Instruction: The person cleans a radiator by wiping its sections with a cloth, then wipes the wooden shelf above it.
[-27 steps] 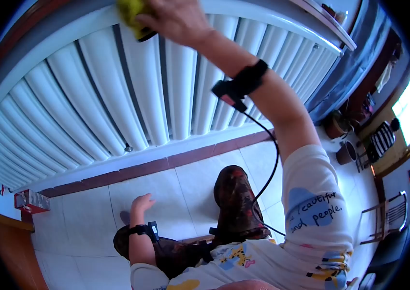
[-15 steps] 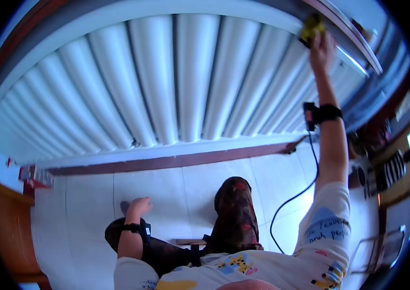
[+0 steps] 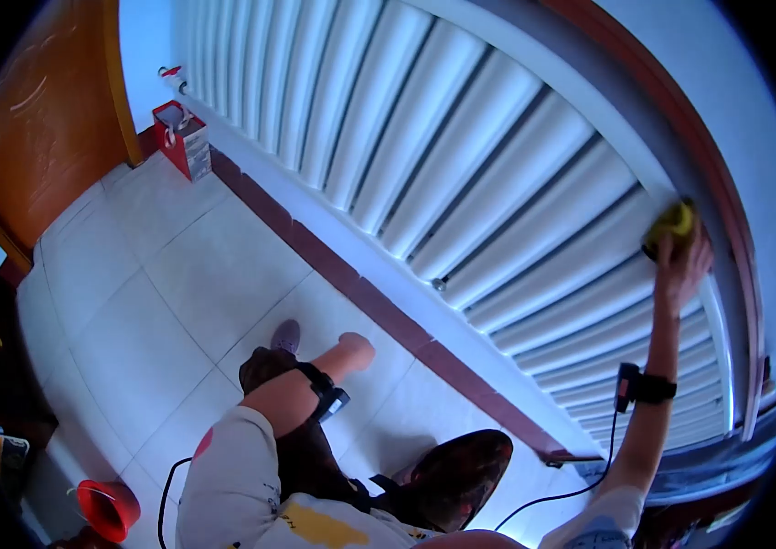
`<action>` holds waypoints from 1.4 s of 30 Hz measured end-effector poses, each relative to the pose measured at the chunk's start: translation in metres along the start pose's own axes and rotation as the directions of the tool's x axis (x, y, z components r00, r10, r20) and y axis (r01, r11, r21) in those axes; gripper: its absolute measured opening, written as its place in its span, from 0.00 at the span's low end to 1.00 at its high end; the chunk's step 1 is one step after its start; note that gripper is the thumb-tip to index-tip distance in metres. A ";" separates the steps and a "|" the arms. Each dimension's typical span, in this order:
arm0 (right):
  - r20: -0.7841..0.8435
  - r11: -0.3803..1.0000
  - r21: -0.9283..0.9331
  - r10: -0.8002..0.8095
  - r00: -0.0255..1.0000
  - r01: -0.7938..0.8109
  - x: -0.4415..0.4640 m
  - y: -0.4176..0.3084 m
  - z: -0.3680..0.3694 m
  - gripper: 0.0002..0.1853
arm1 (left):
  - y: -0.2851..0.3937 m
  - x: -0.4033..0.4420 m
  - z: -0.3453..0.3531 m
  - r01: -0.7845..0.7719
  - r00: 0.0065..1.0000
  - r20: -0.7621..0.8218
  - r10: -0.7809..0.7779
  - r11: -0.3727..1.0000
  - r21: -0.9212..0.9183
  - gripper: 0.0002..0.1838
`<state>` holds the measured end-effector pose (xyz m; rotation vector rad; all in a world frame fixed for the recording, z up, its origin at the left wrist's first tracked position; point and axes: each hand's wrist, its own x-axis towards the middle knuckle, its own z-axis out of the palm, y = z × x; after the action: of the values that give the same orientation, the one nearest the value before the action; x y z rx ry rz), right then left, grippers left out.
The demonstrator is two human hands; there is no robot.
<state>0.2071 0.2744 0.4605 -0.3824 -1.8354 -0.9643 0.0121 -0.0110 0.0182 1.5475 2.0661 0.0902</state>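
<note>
My right hand (image 3: 683,270) is closed on a bunched yellow cloth (image 3: 673,229) with dark patches. It presses the cloth against the upper edge of a white ribbed radiator (image 3: 488,156). My left hand (image 3: 356,351) hangs above the floor beside my leg, fingers curled into a loose fist, with nothing visible in it. A black strap with a small device (image 3: 326,395) circles my left wrist, and a similar band (image 3: 648,389) with a cable sits on my right.
A dark red ledge (image 3: 671,82) runs above the radiator. A red and white bag (image 3: 184,139) stands by the wall near a wooden door (image 3: 45,110). On the tiled floor (image 3: 196,274) at lower left is a red bucket (image 3: 109,509). A dark red skirting strip (image 3: 324,265) borders the floor.
My view has turned left, bringing the door, bag and bucket into sight. My right hand, still with the cloth, remains at the radiator's top edge. My left hand has curled further.
</note>
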 end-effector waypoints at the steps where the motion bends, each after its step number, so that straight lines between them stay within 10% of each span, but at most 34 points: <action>1: 0.001 0.999 0.014 -0.030 1.000 0.030 0.024 -0.035 0.008 0.29 | 0.002 0.000 0.000 0.075 0.996 0.050 -0.080 0.993 0.086 0.14; 17: 0.022 0.901 0.215 -0.389 0.921 0.376 0.220 -0.396 0.084 0.26 | 0.016 -0.011 -0.030 -0.010 0.979 -0.205 0.002 0.999 -0.037 0.11; 20: 0.039 0.773 -0.300 -0.576 0.817 0.559 0.174 -0.418 0.110 0.32 | 0.010 -0.012 -0.037 0.036 0.979 -0.192 -0.064 0.989 -0.145 0.12; 24: 0.231 0.797 0.094 -0.601 0.765 0.597 0.087 -0.449 0.125 0.29 | 0.001 -0.014 -0.031 0.047 0.987 -0.148 -0.061 0.994 -0.102 0.12; 34: 0.230 0.534 0.198 -0.841 0.491 0.822 -0.023 -0.383 0.118 0.29 | -0.007 -0.014 -0.036 0.064 0.992 -0.108 -0.070 0.996 -0.060 0.15; 42: 0.263 0.824 -0.061 -0.531 0.806 0.563 0.133 -0.279 0.092 0.35 | -0.006 -0.015 -0.021 0.098 0.993 -0.065 -0.103 0.993 -0.065 0.13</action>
<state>-0.0884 0.1469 0.4339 -0.0313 -2.1583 -1.5012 -0.0002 -0.0208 0.0391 1.4194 2.1698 0.1694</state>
